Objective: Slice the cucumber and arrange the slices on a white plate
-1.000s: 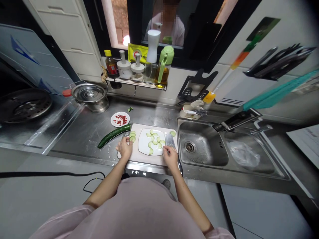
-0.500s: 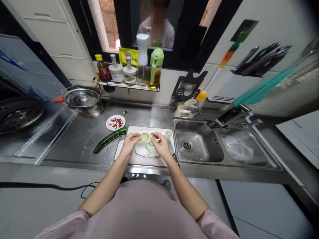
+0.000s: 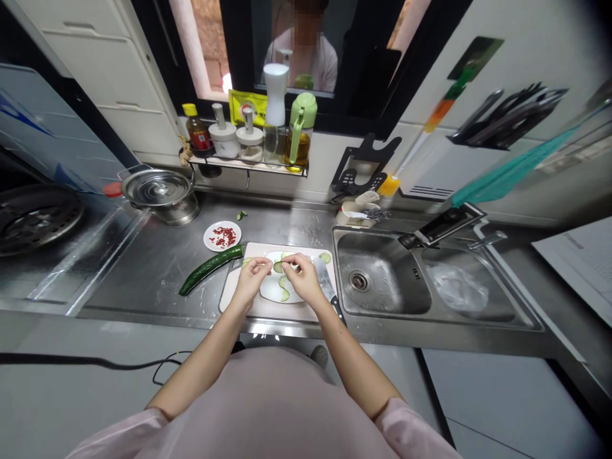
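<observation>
Over a white plate (image 3: 272,295) my two hands face each other with bent fingers. My right hand (image 3: 302,278) pinches a thin cucumber slice (image 3: 278,267) at its fingertips. The fingers of my left hand (image 3: 252,280) are pressed together just left of that slice; what they hold, if anything, is too small to make out. More cucumber slices (image 3: 284,294) lie overlapping in a curve on the plate. Under it is a pale cutting board (image 3: 243,306). A knife (image 3: 337,308) lies on the board's right side, its blade partly behind my right hand, near a loose slice (image 3: 325,257).
A whole cucumber (image 3: 208,270) lies left of the board, below a small plate (image 3: 210,237) of chopped red pieces. At the back left stands a lidded steel pot (image 3: 176,210). The sink (image 3: 382,296) is on the right; a seasoning rack (image 3: 268,167) hangs behind.
The slice between my hands has tilted, and it now sits at my right fingertips. My right hand has shifted slightly left. The view has moved a little.
</observation>
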The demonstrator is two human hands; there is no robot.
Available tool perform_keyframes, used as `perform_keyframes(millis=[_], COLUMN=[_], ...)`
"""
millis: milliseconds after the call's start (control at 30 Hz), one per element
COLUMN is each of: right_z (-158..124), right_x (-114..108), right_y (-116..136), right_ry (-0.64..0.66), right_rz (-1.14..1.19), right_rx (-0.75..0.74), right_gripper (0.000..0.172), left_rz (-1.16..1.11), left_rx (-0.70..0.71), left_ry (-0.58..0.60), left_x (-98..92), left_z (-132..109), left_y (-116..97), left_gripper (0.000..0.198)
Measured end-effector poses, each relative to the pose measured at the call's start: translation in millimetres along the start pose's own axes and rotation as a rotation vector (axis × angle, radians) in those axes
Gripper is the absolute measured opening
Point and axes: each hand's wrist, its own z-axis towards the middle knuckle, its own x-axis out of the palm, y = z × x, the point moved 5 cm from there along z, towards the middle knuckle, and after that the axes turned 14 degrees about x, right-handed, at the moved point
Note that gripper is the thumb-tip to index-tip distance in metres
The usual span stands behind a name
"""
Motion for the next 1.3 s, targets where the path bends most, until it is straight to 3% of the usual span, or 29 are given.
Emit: perform_keyframes(millis=[267, 467, 700, 900, 1300], right_z=[-5, -4, -2, 0, 5], right_x=[0, 6, 13, 16, 26], right_y=[3, -5, -16, -29, -55], right_ry=[-0.006, 0.012, 0.001, 0.010, 0.147], right_rz=[0.022, 0.015, 0.033, 0.091, 0.255], right_rx=[-0.113, -0.109, -0.010, 0.085, 0.255], right_gripper=[0.013, 0.013, 0.013, 0.014, 0.017], left_rz=[-0.126, -0.148, -0.199, -0.280, -0.250], left_rx=[-0.210, -0.214, -0.147, -0.116, -0.184], left_ry=[0.066, 0.023, -0.043, -0.025, 0.001], left_x=[5.7, 0.9, 4.0, 8.6, 4.6], left_z=[-3, 4, 8, 10, 11], left_y=[7, 14, 11, 14, 41], left_gripper=[0.049, 0.054, 0.054, 0.056, 0.047])
